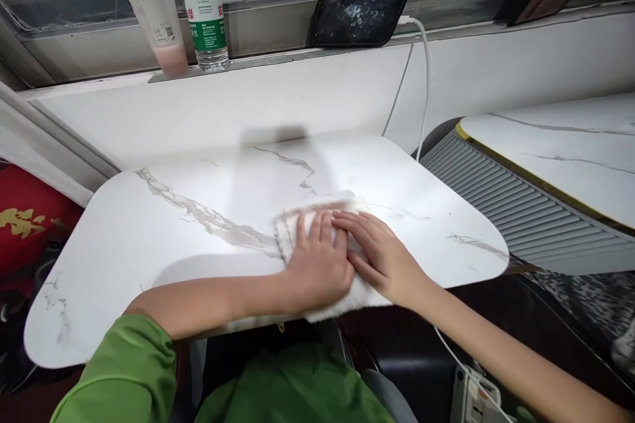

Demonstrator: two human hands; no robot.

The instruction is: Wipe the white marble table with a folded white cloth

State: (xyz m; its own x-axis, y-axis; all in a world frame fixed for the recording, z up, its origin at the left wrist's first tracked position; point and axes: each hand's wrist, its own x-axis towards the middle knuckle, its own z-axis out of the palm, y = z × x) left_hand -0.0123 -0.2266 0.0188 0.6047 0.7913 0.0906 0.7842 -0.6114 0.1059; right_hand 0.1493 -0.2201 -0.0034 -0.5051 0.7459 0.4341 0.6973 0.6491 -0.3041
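Note:
A white cloth (285,228) lies spread on the marble-patterned white table (114,238), near its front edge. My left hand (320,264) presses on the cloth, its fingers stretched out flat and slightly apart. Partly over it rests my right hand (380,248), palm down, with its fingers extended across the left fingers and onto the cloth. Both hands are a little blurred. Parts of the cloth are hidden under them, and one corner hangs over the table's front edge.
On the window ledge stand a tall pinkish cup (159,10), a water bottle (203,10) and a phone (357,18). A white charging cable (425,86) runs down from the phone. Another marble-patterned table (560,152) is at right; a power strip (476,396) sits below.

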